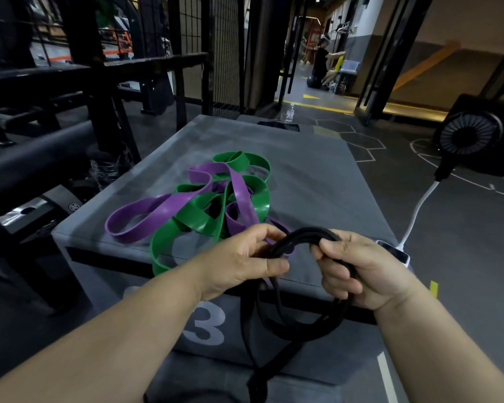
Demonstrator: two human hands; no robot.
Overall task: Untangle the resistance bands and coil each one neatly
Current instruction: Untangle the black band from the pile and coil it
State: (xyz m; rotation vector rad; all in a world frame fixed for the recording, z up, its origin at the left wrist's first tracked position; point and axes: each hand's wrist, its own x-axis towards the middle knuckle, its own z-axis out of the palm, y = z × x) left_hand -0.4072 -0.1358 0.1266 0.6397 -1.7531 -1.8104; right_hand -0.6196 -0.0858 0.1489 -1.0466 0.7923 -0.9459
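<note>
Head view: a person stands at a grey padded bench in a dim gym, coiling a black band. The left hand pinches the band's top strands between thumb and fingers, while the right hand is closed in a fist around the gathered loops. The coil arches between the two hands and its lower loops hang off the bench's near edge, at 6 o'clock from the hands, with a loose tail dropping out of frame.

At 11 o'clock from the hands, a purple band and a green band lie knotted together on the bench top, untouched. One purple strand appears to run in just behind the left hand.

The risk, as it looks from here: the hanging tail could drag the loops uneven or slip from the right fist if the hold eases, and the black coil could snag that near purple strand.

Hard to tell: how many loops the coil holds, where the tail ends, and whether black and purple touch behind the fingers. The tangle's crossings are unclear.
</note>
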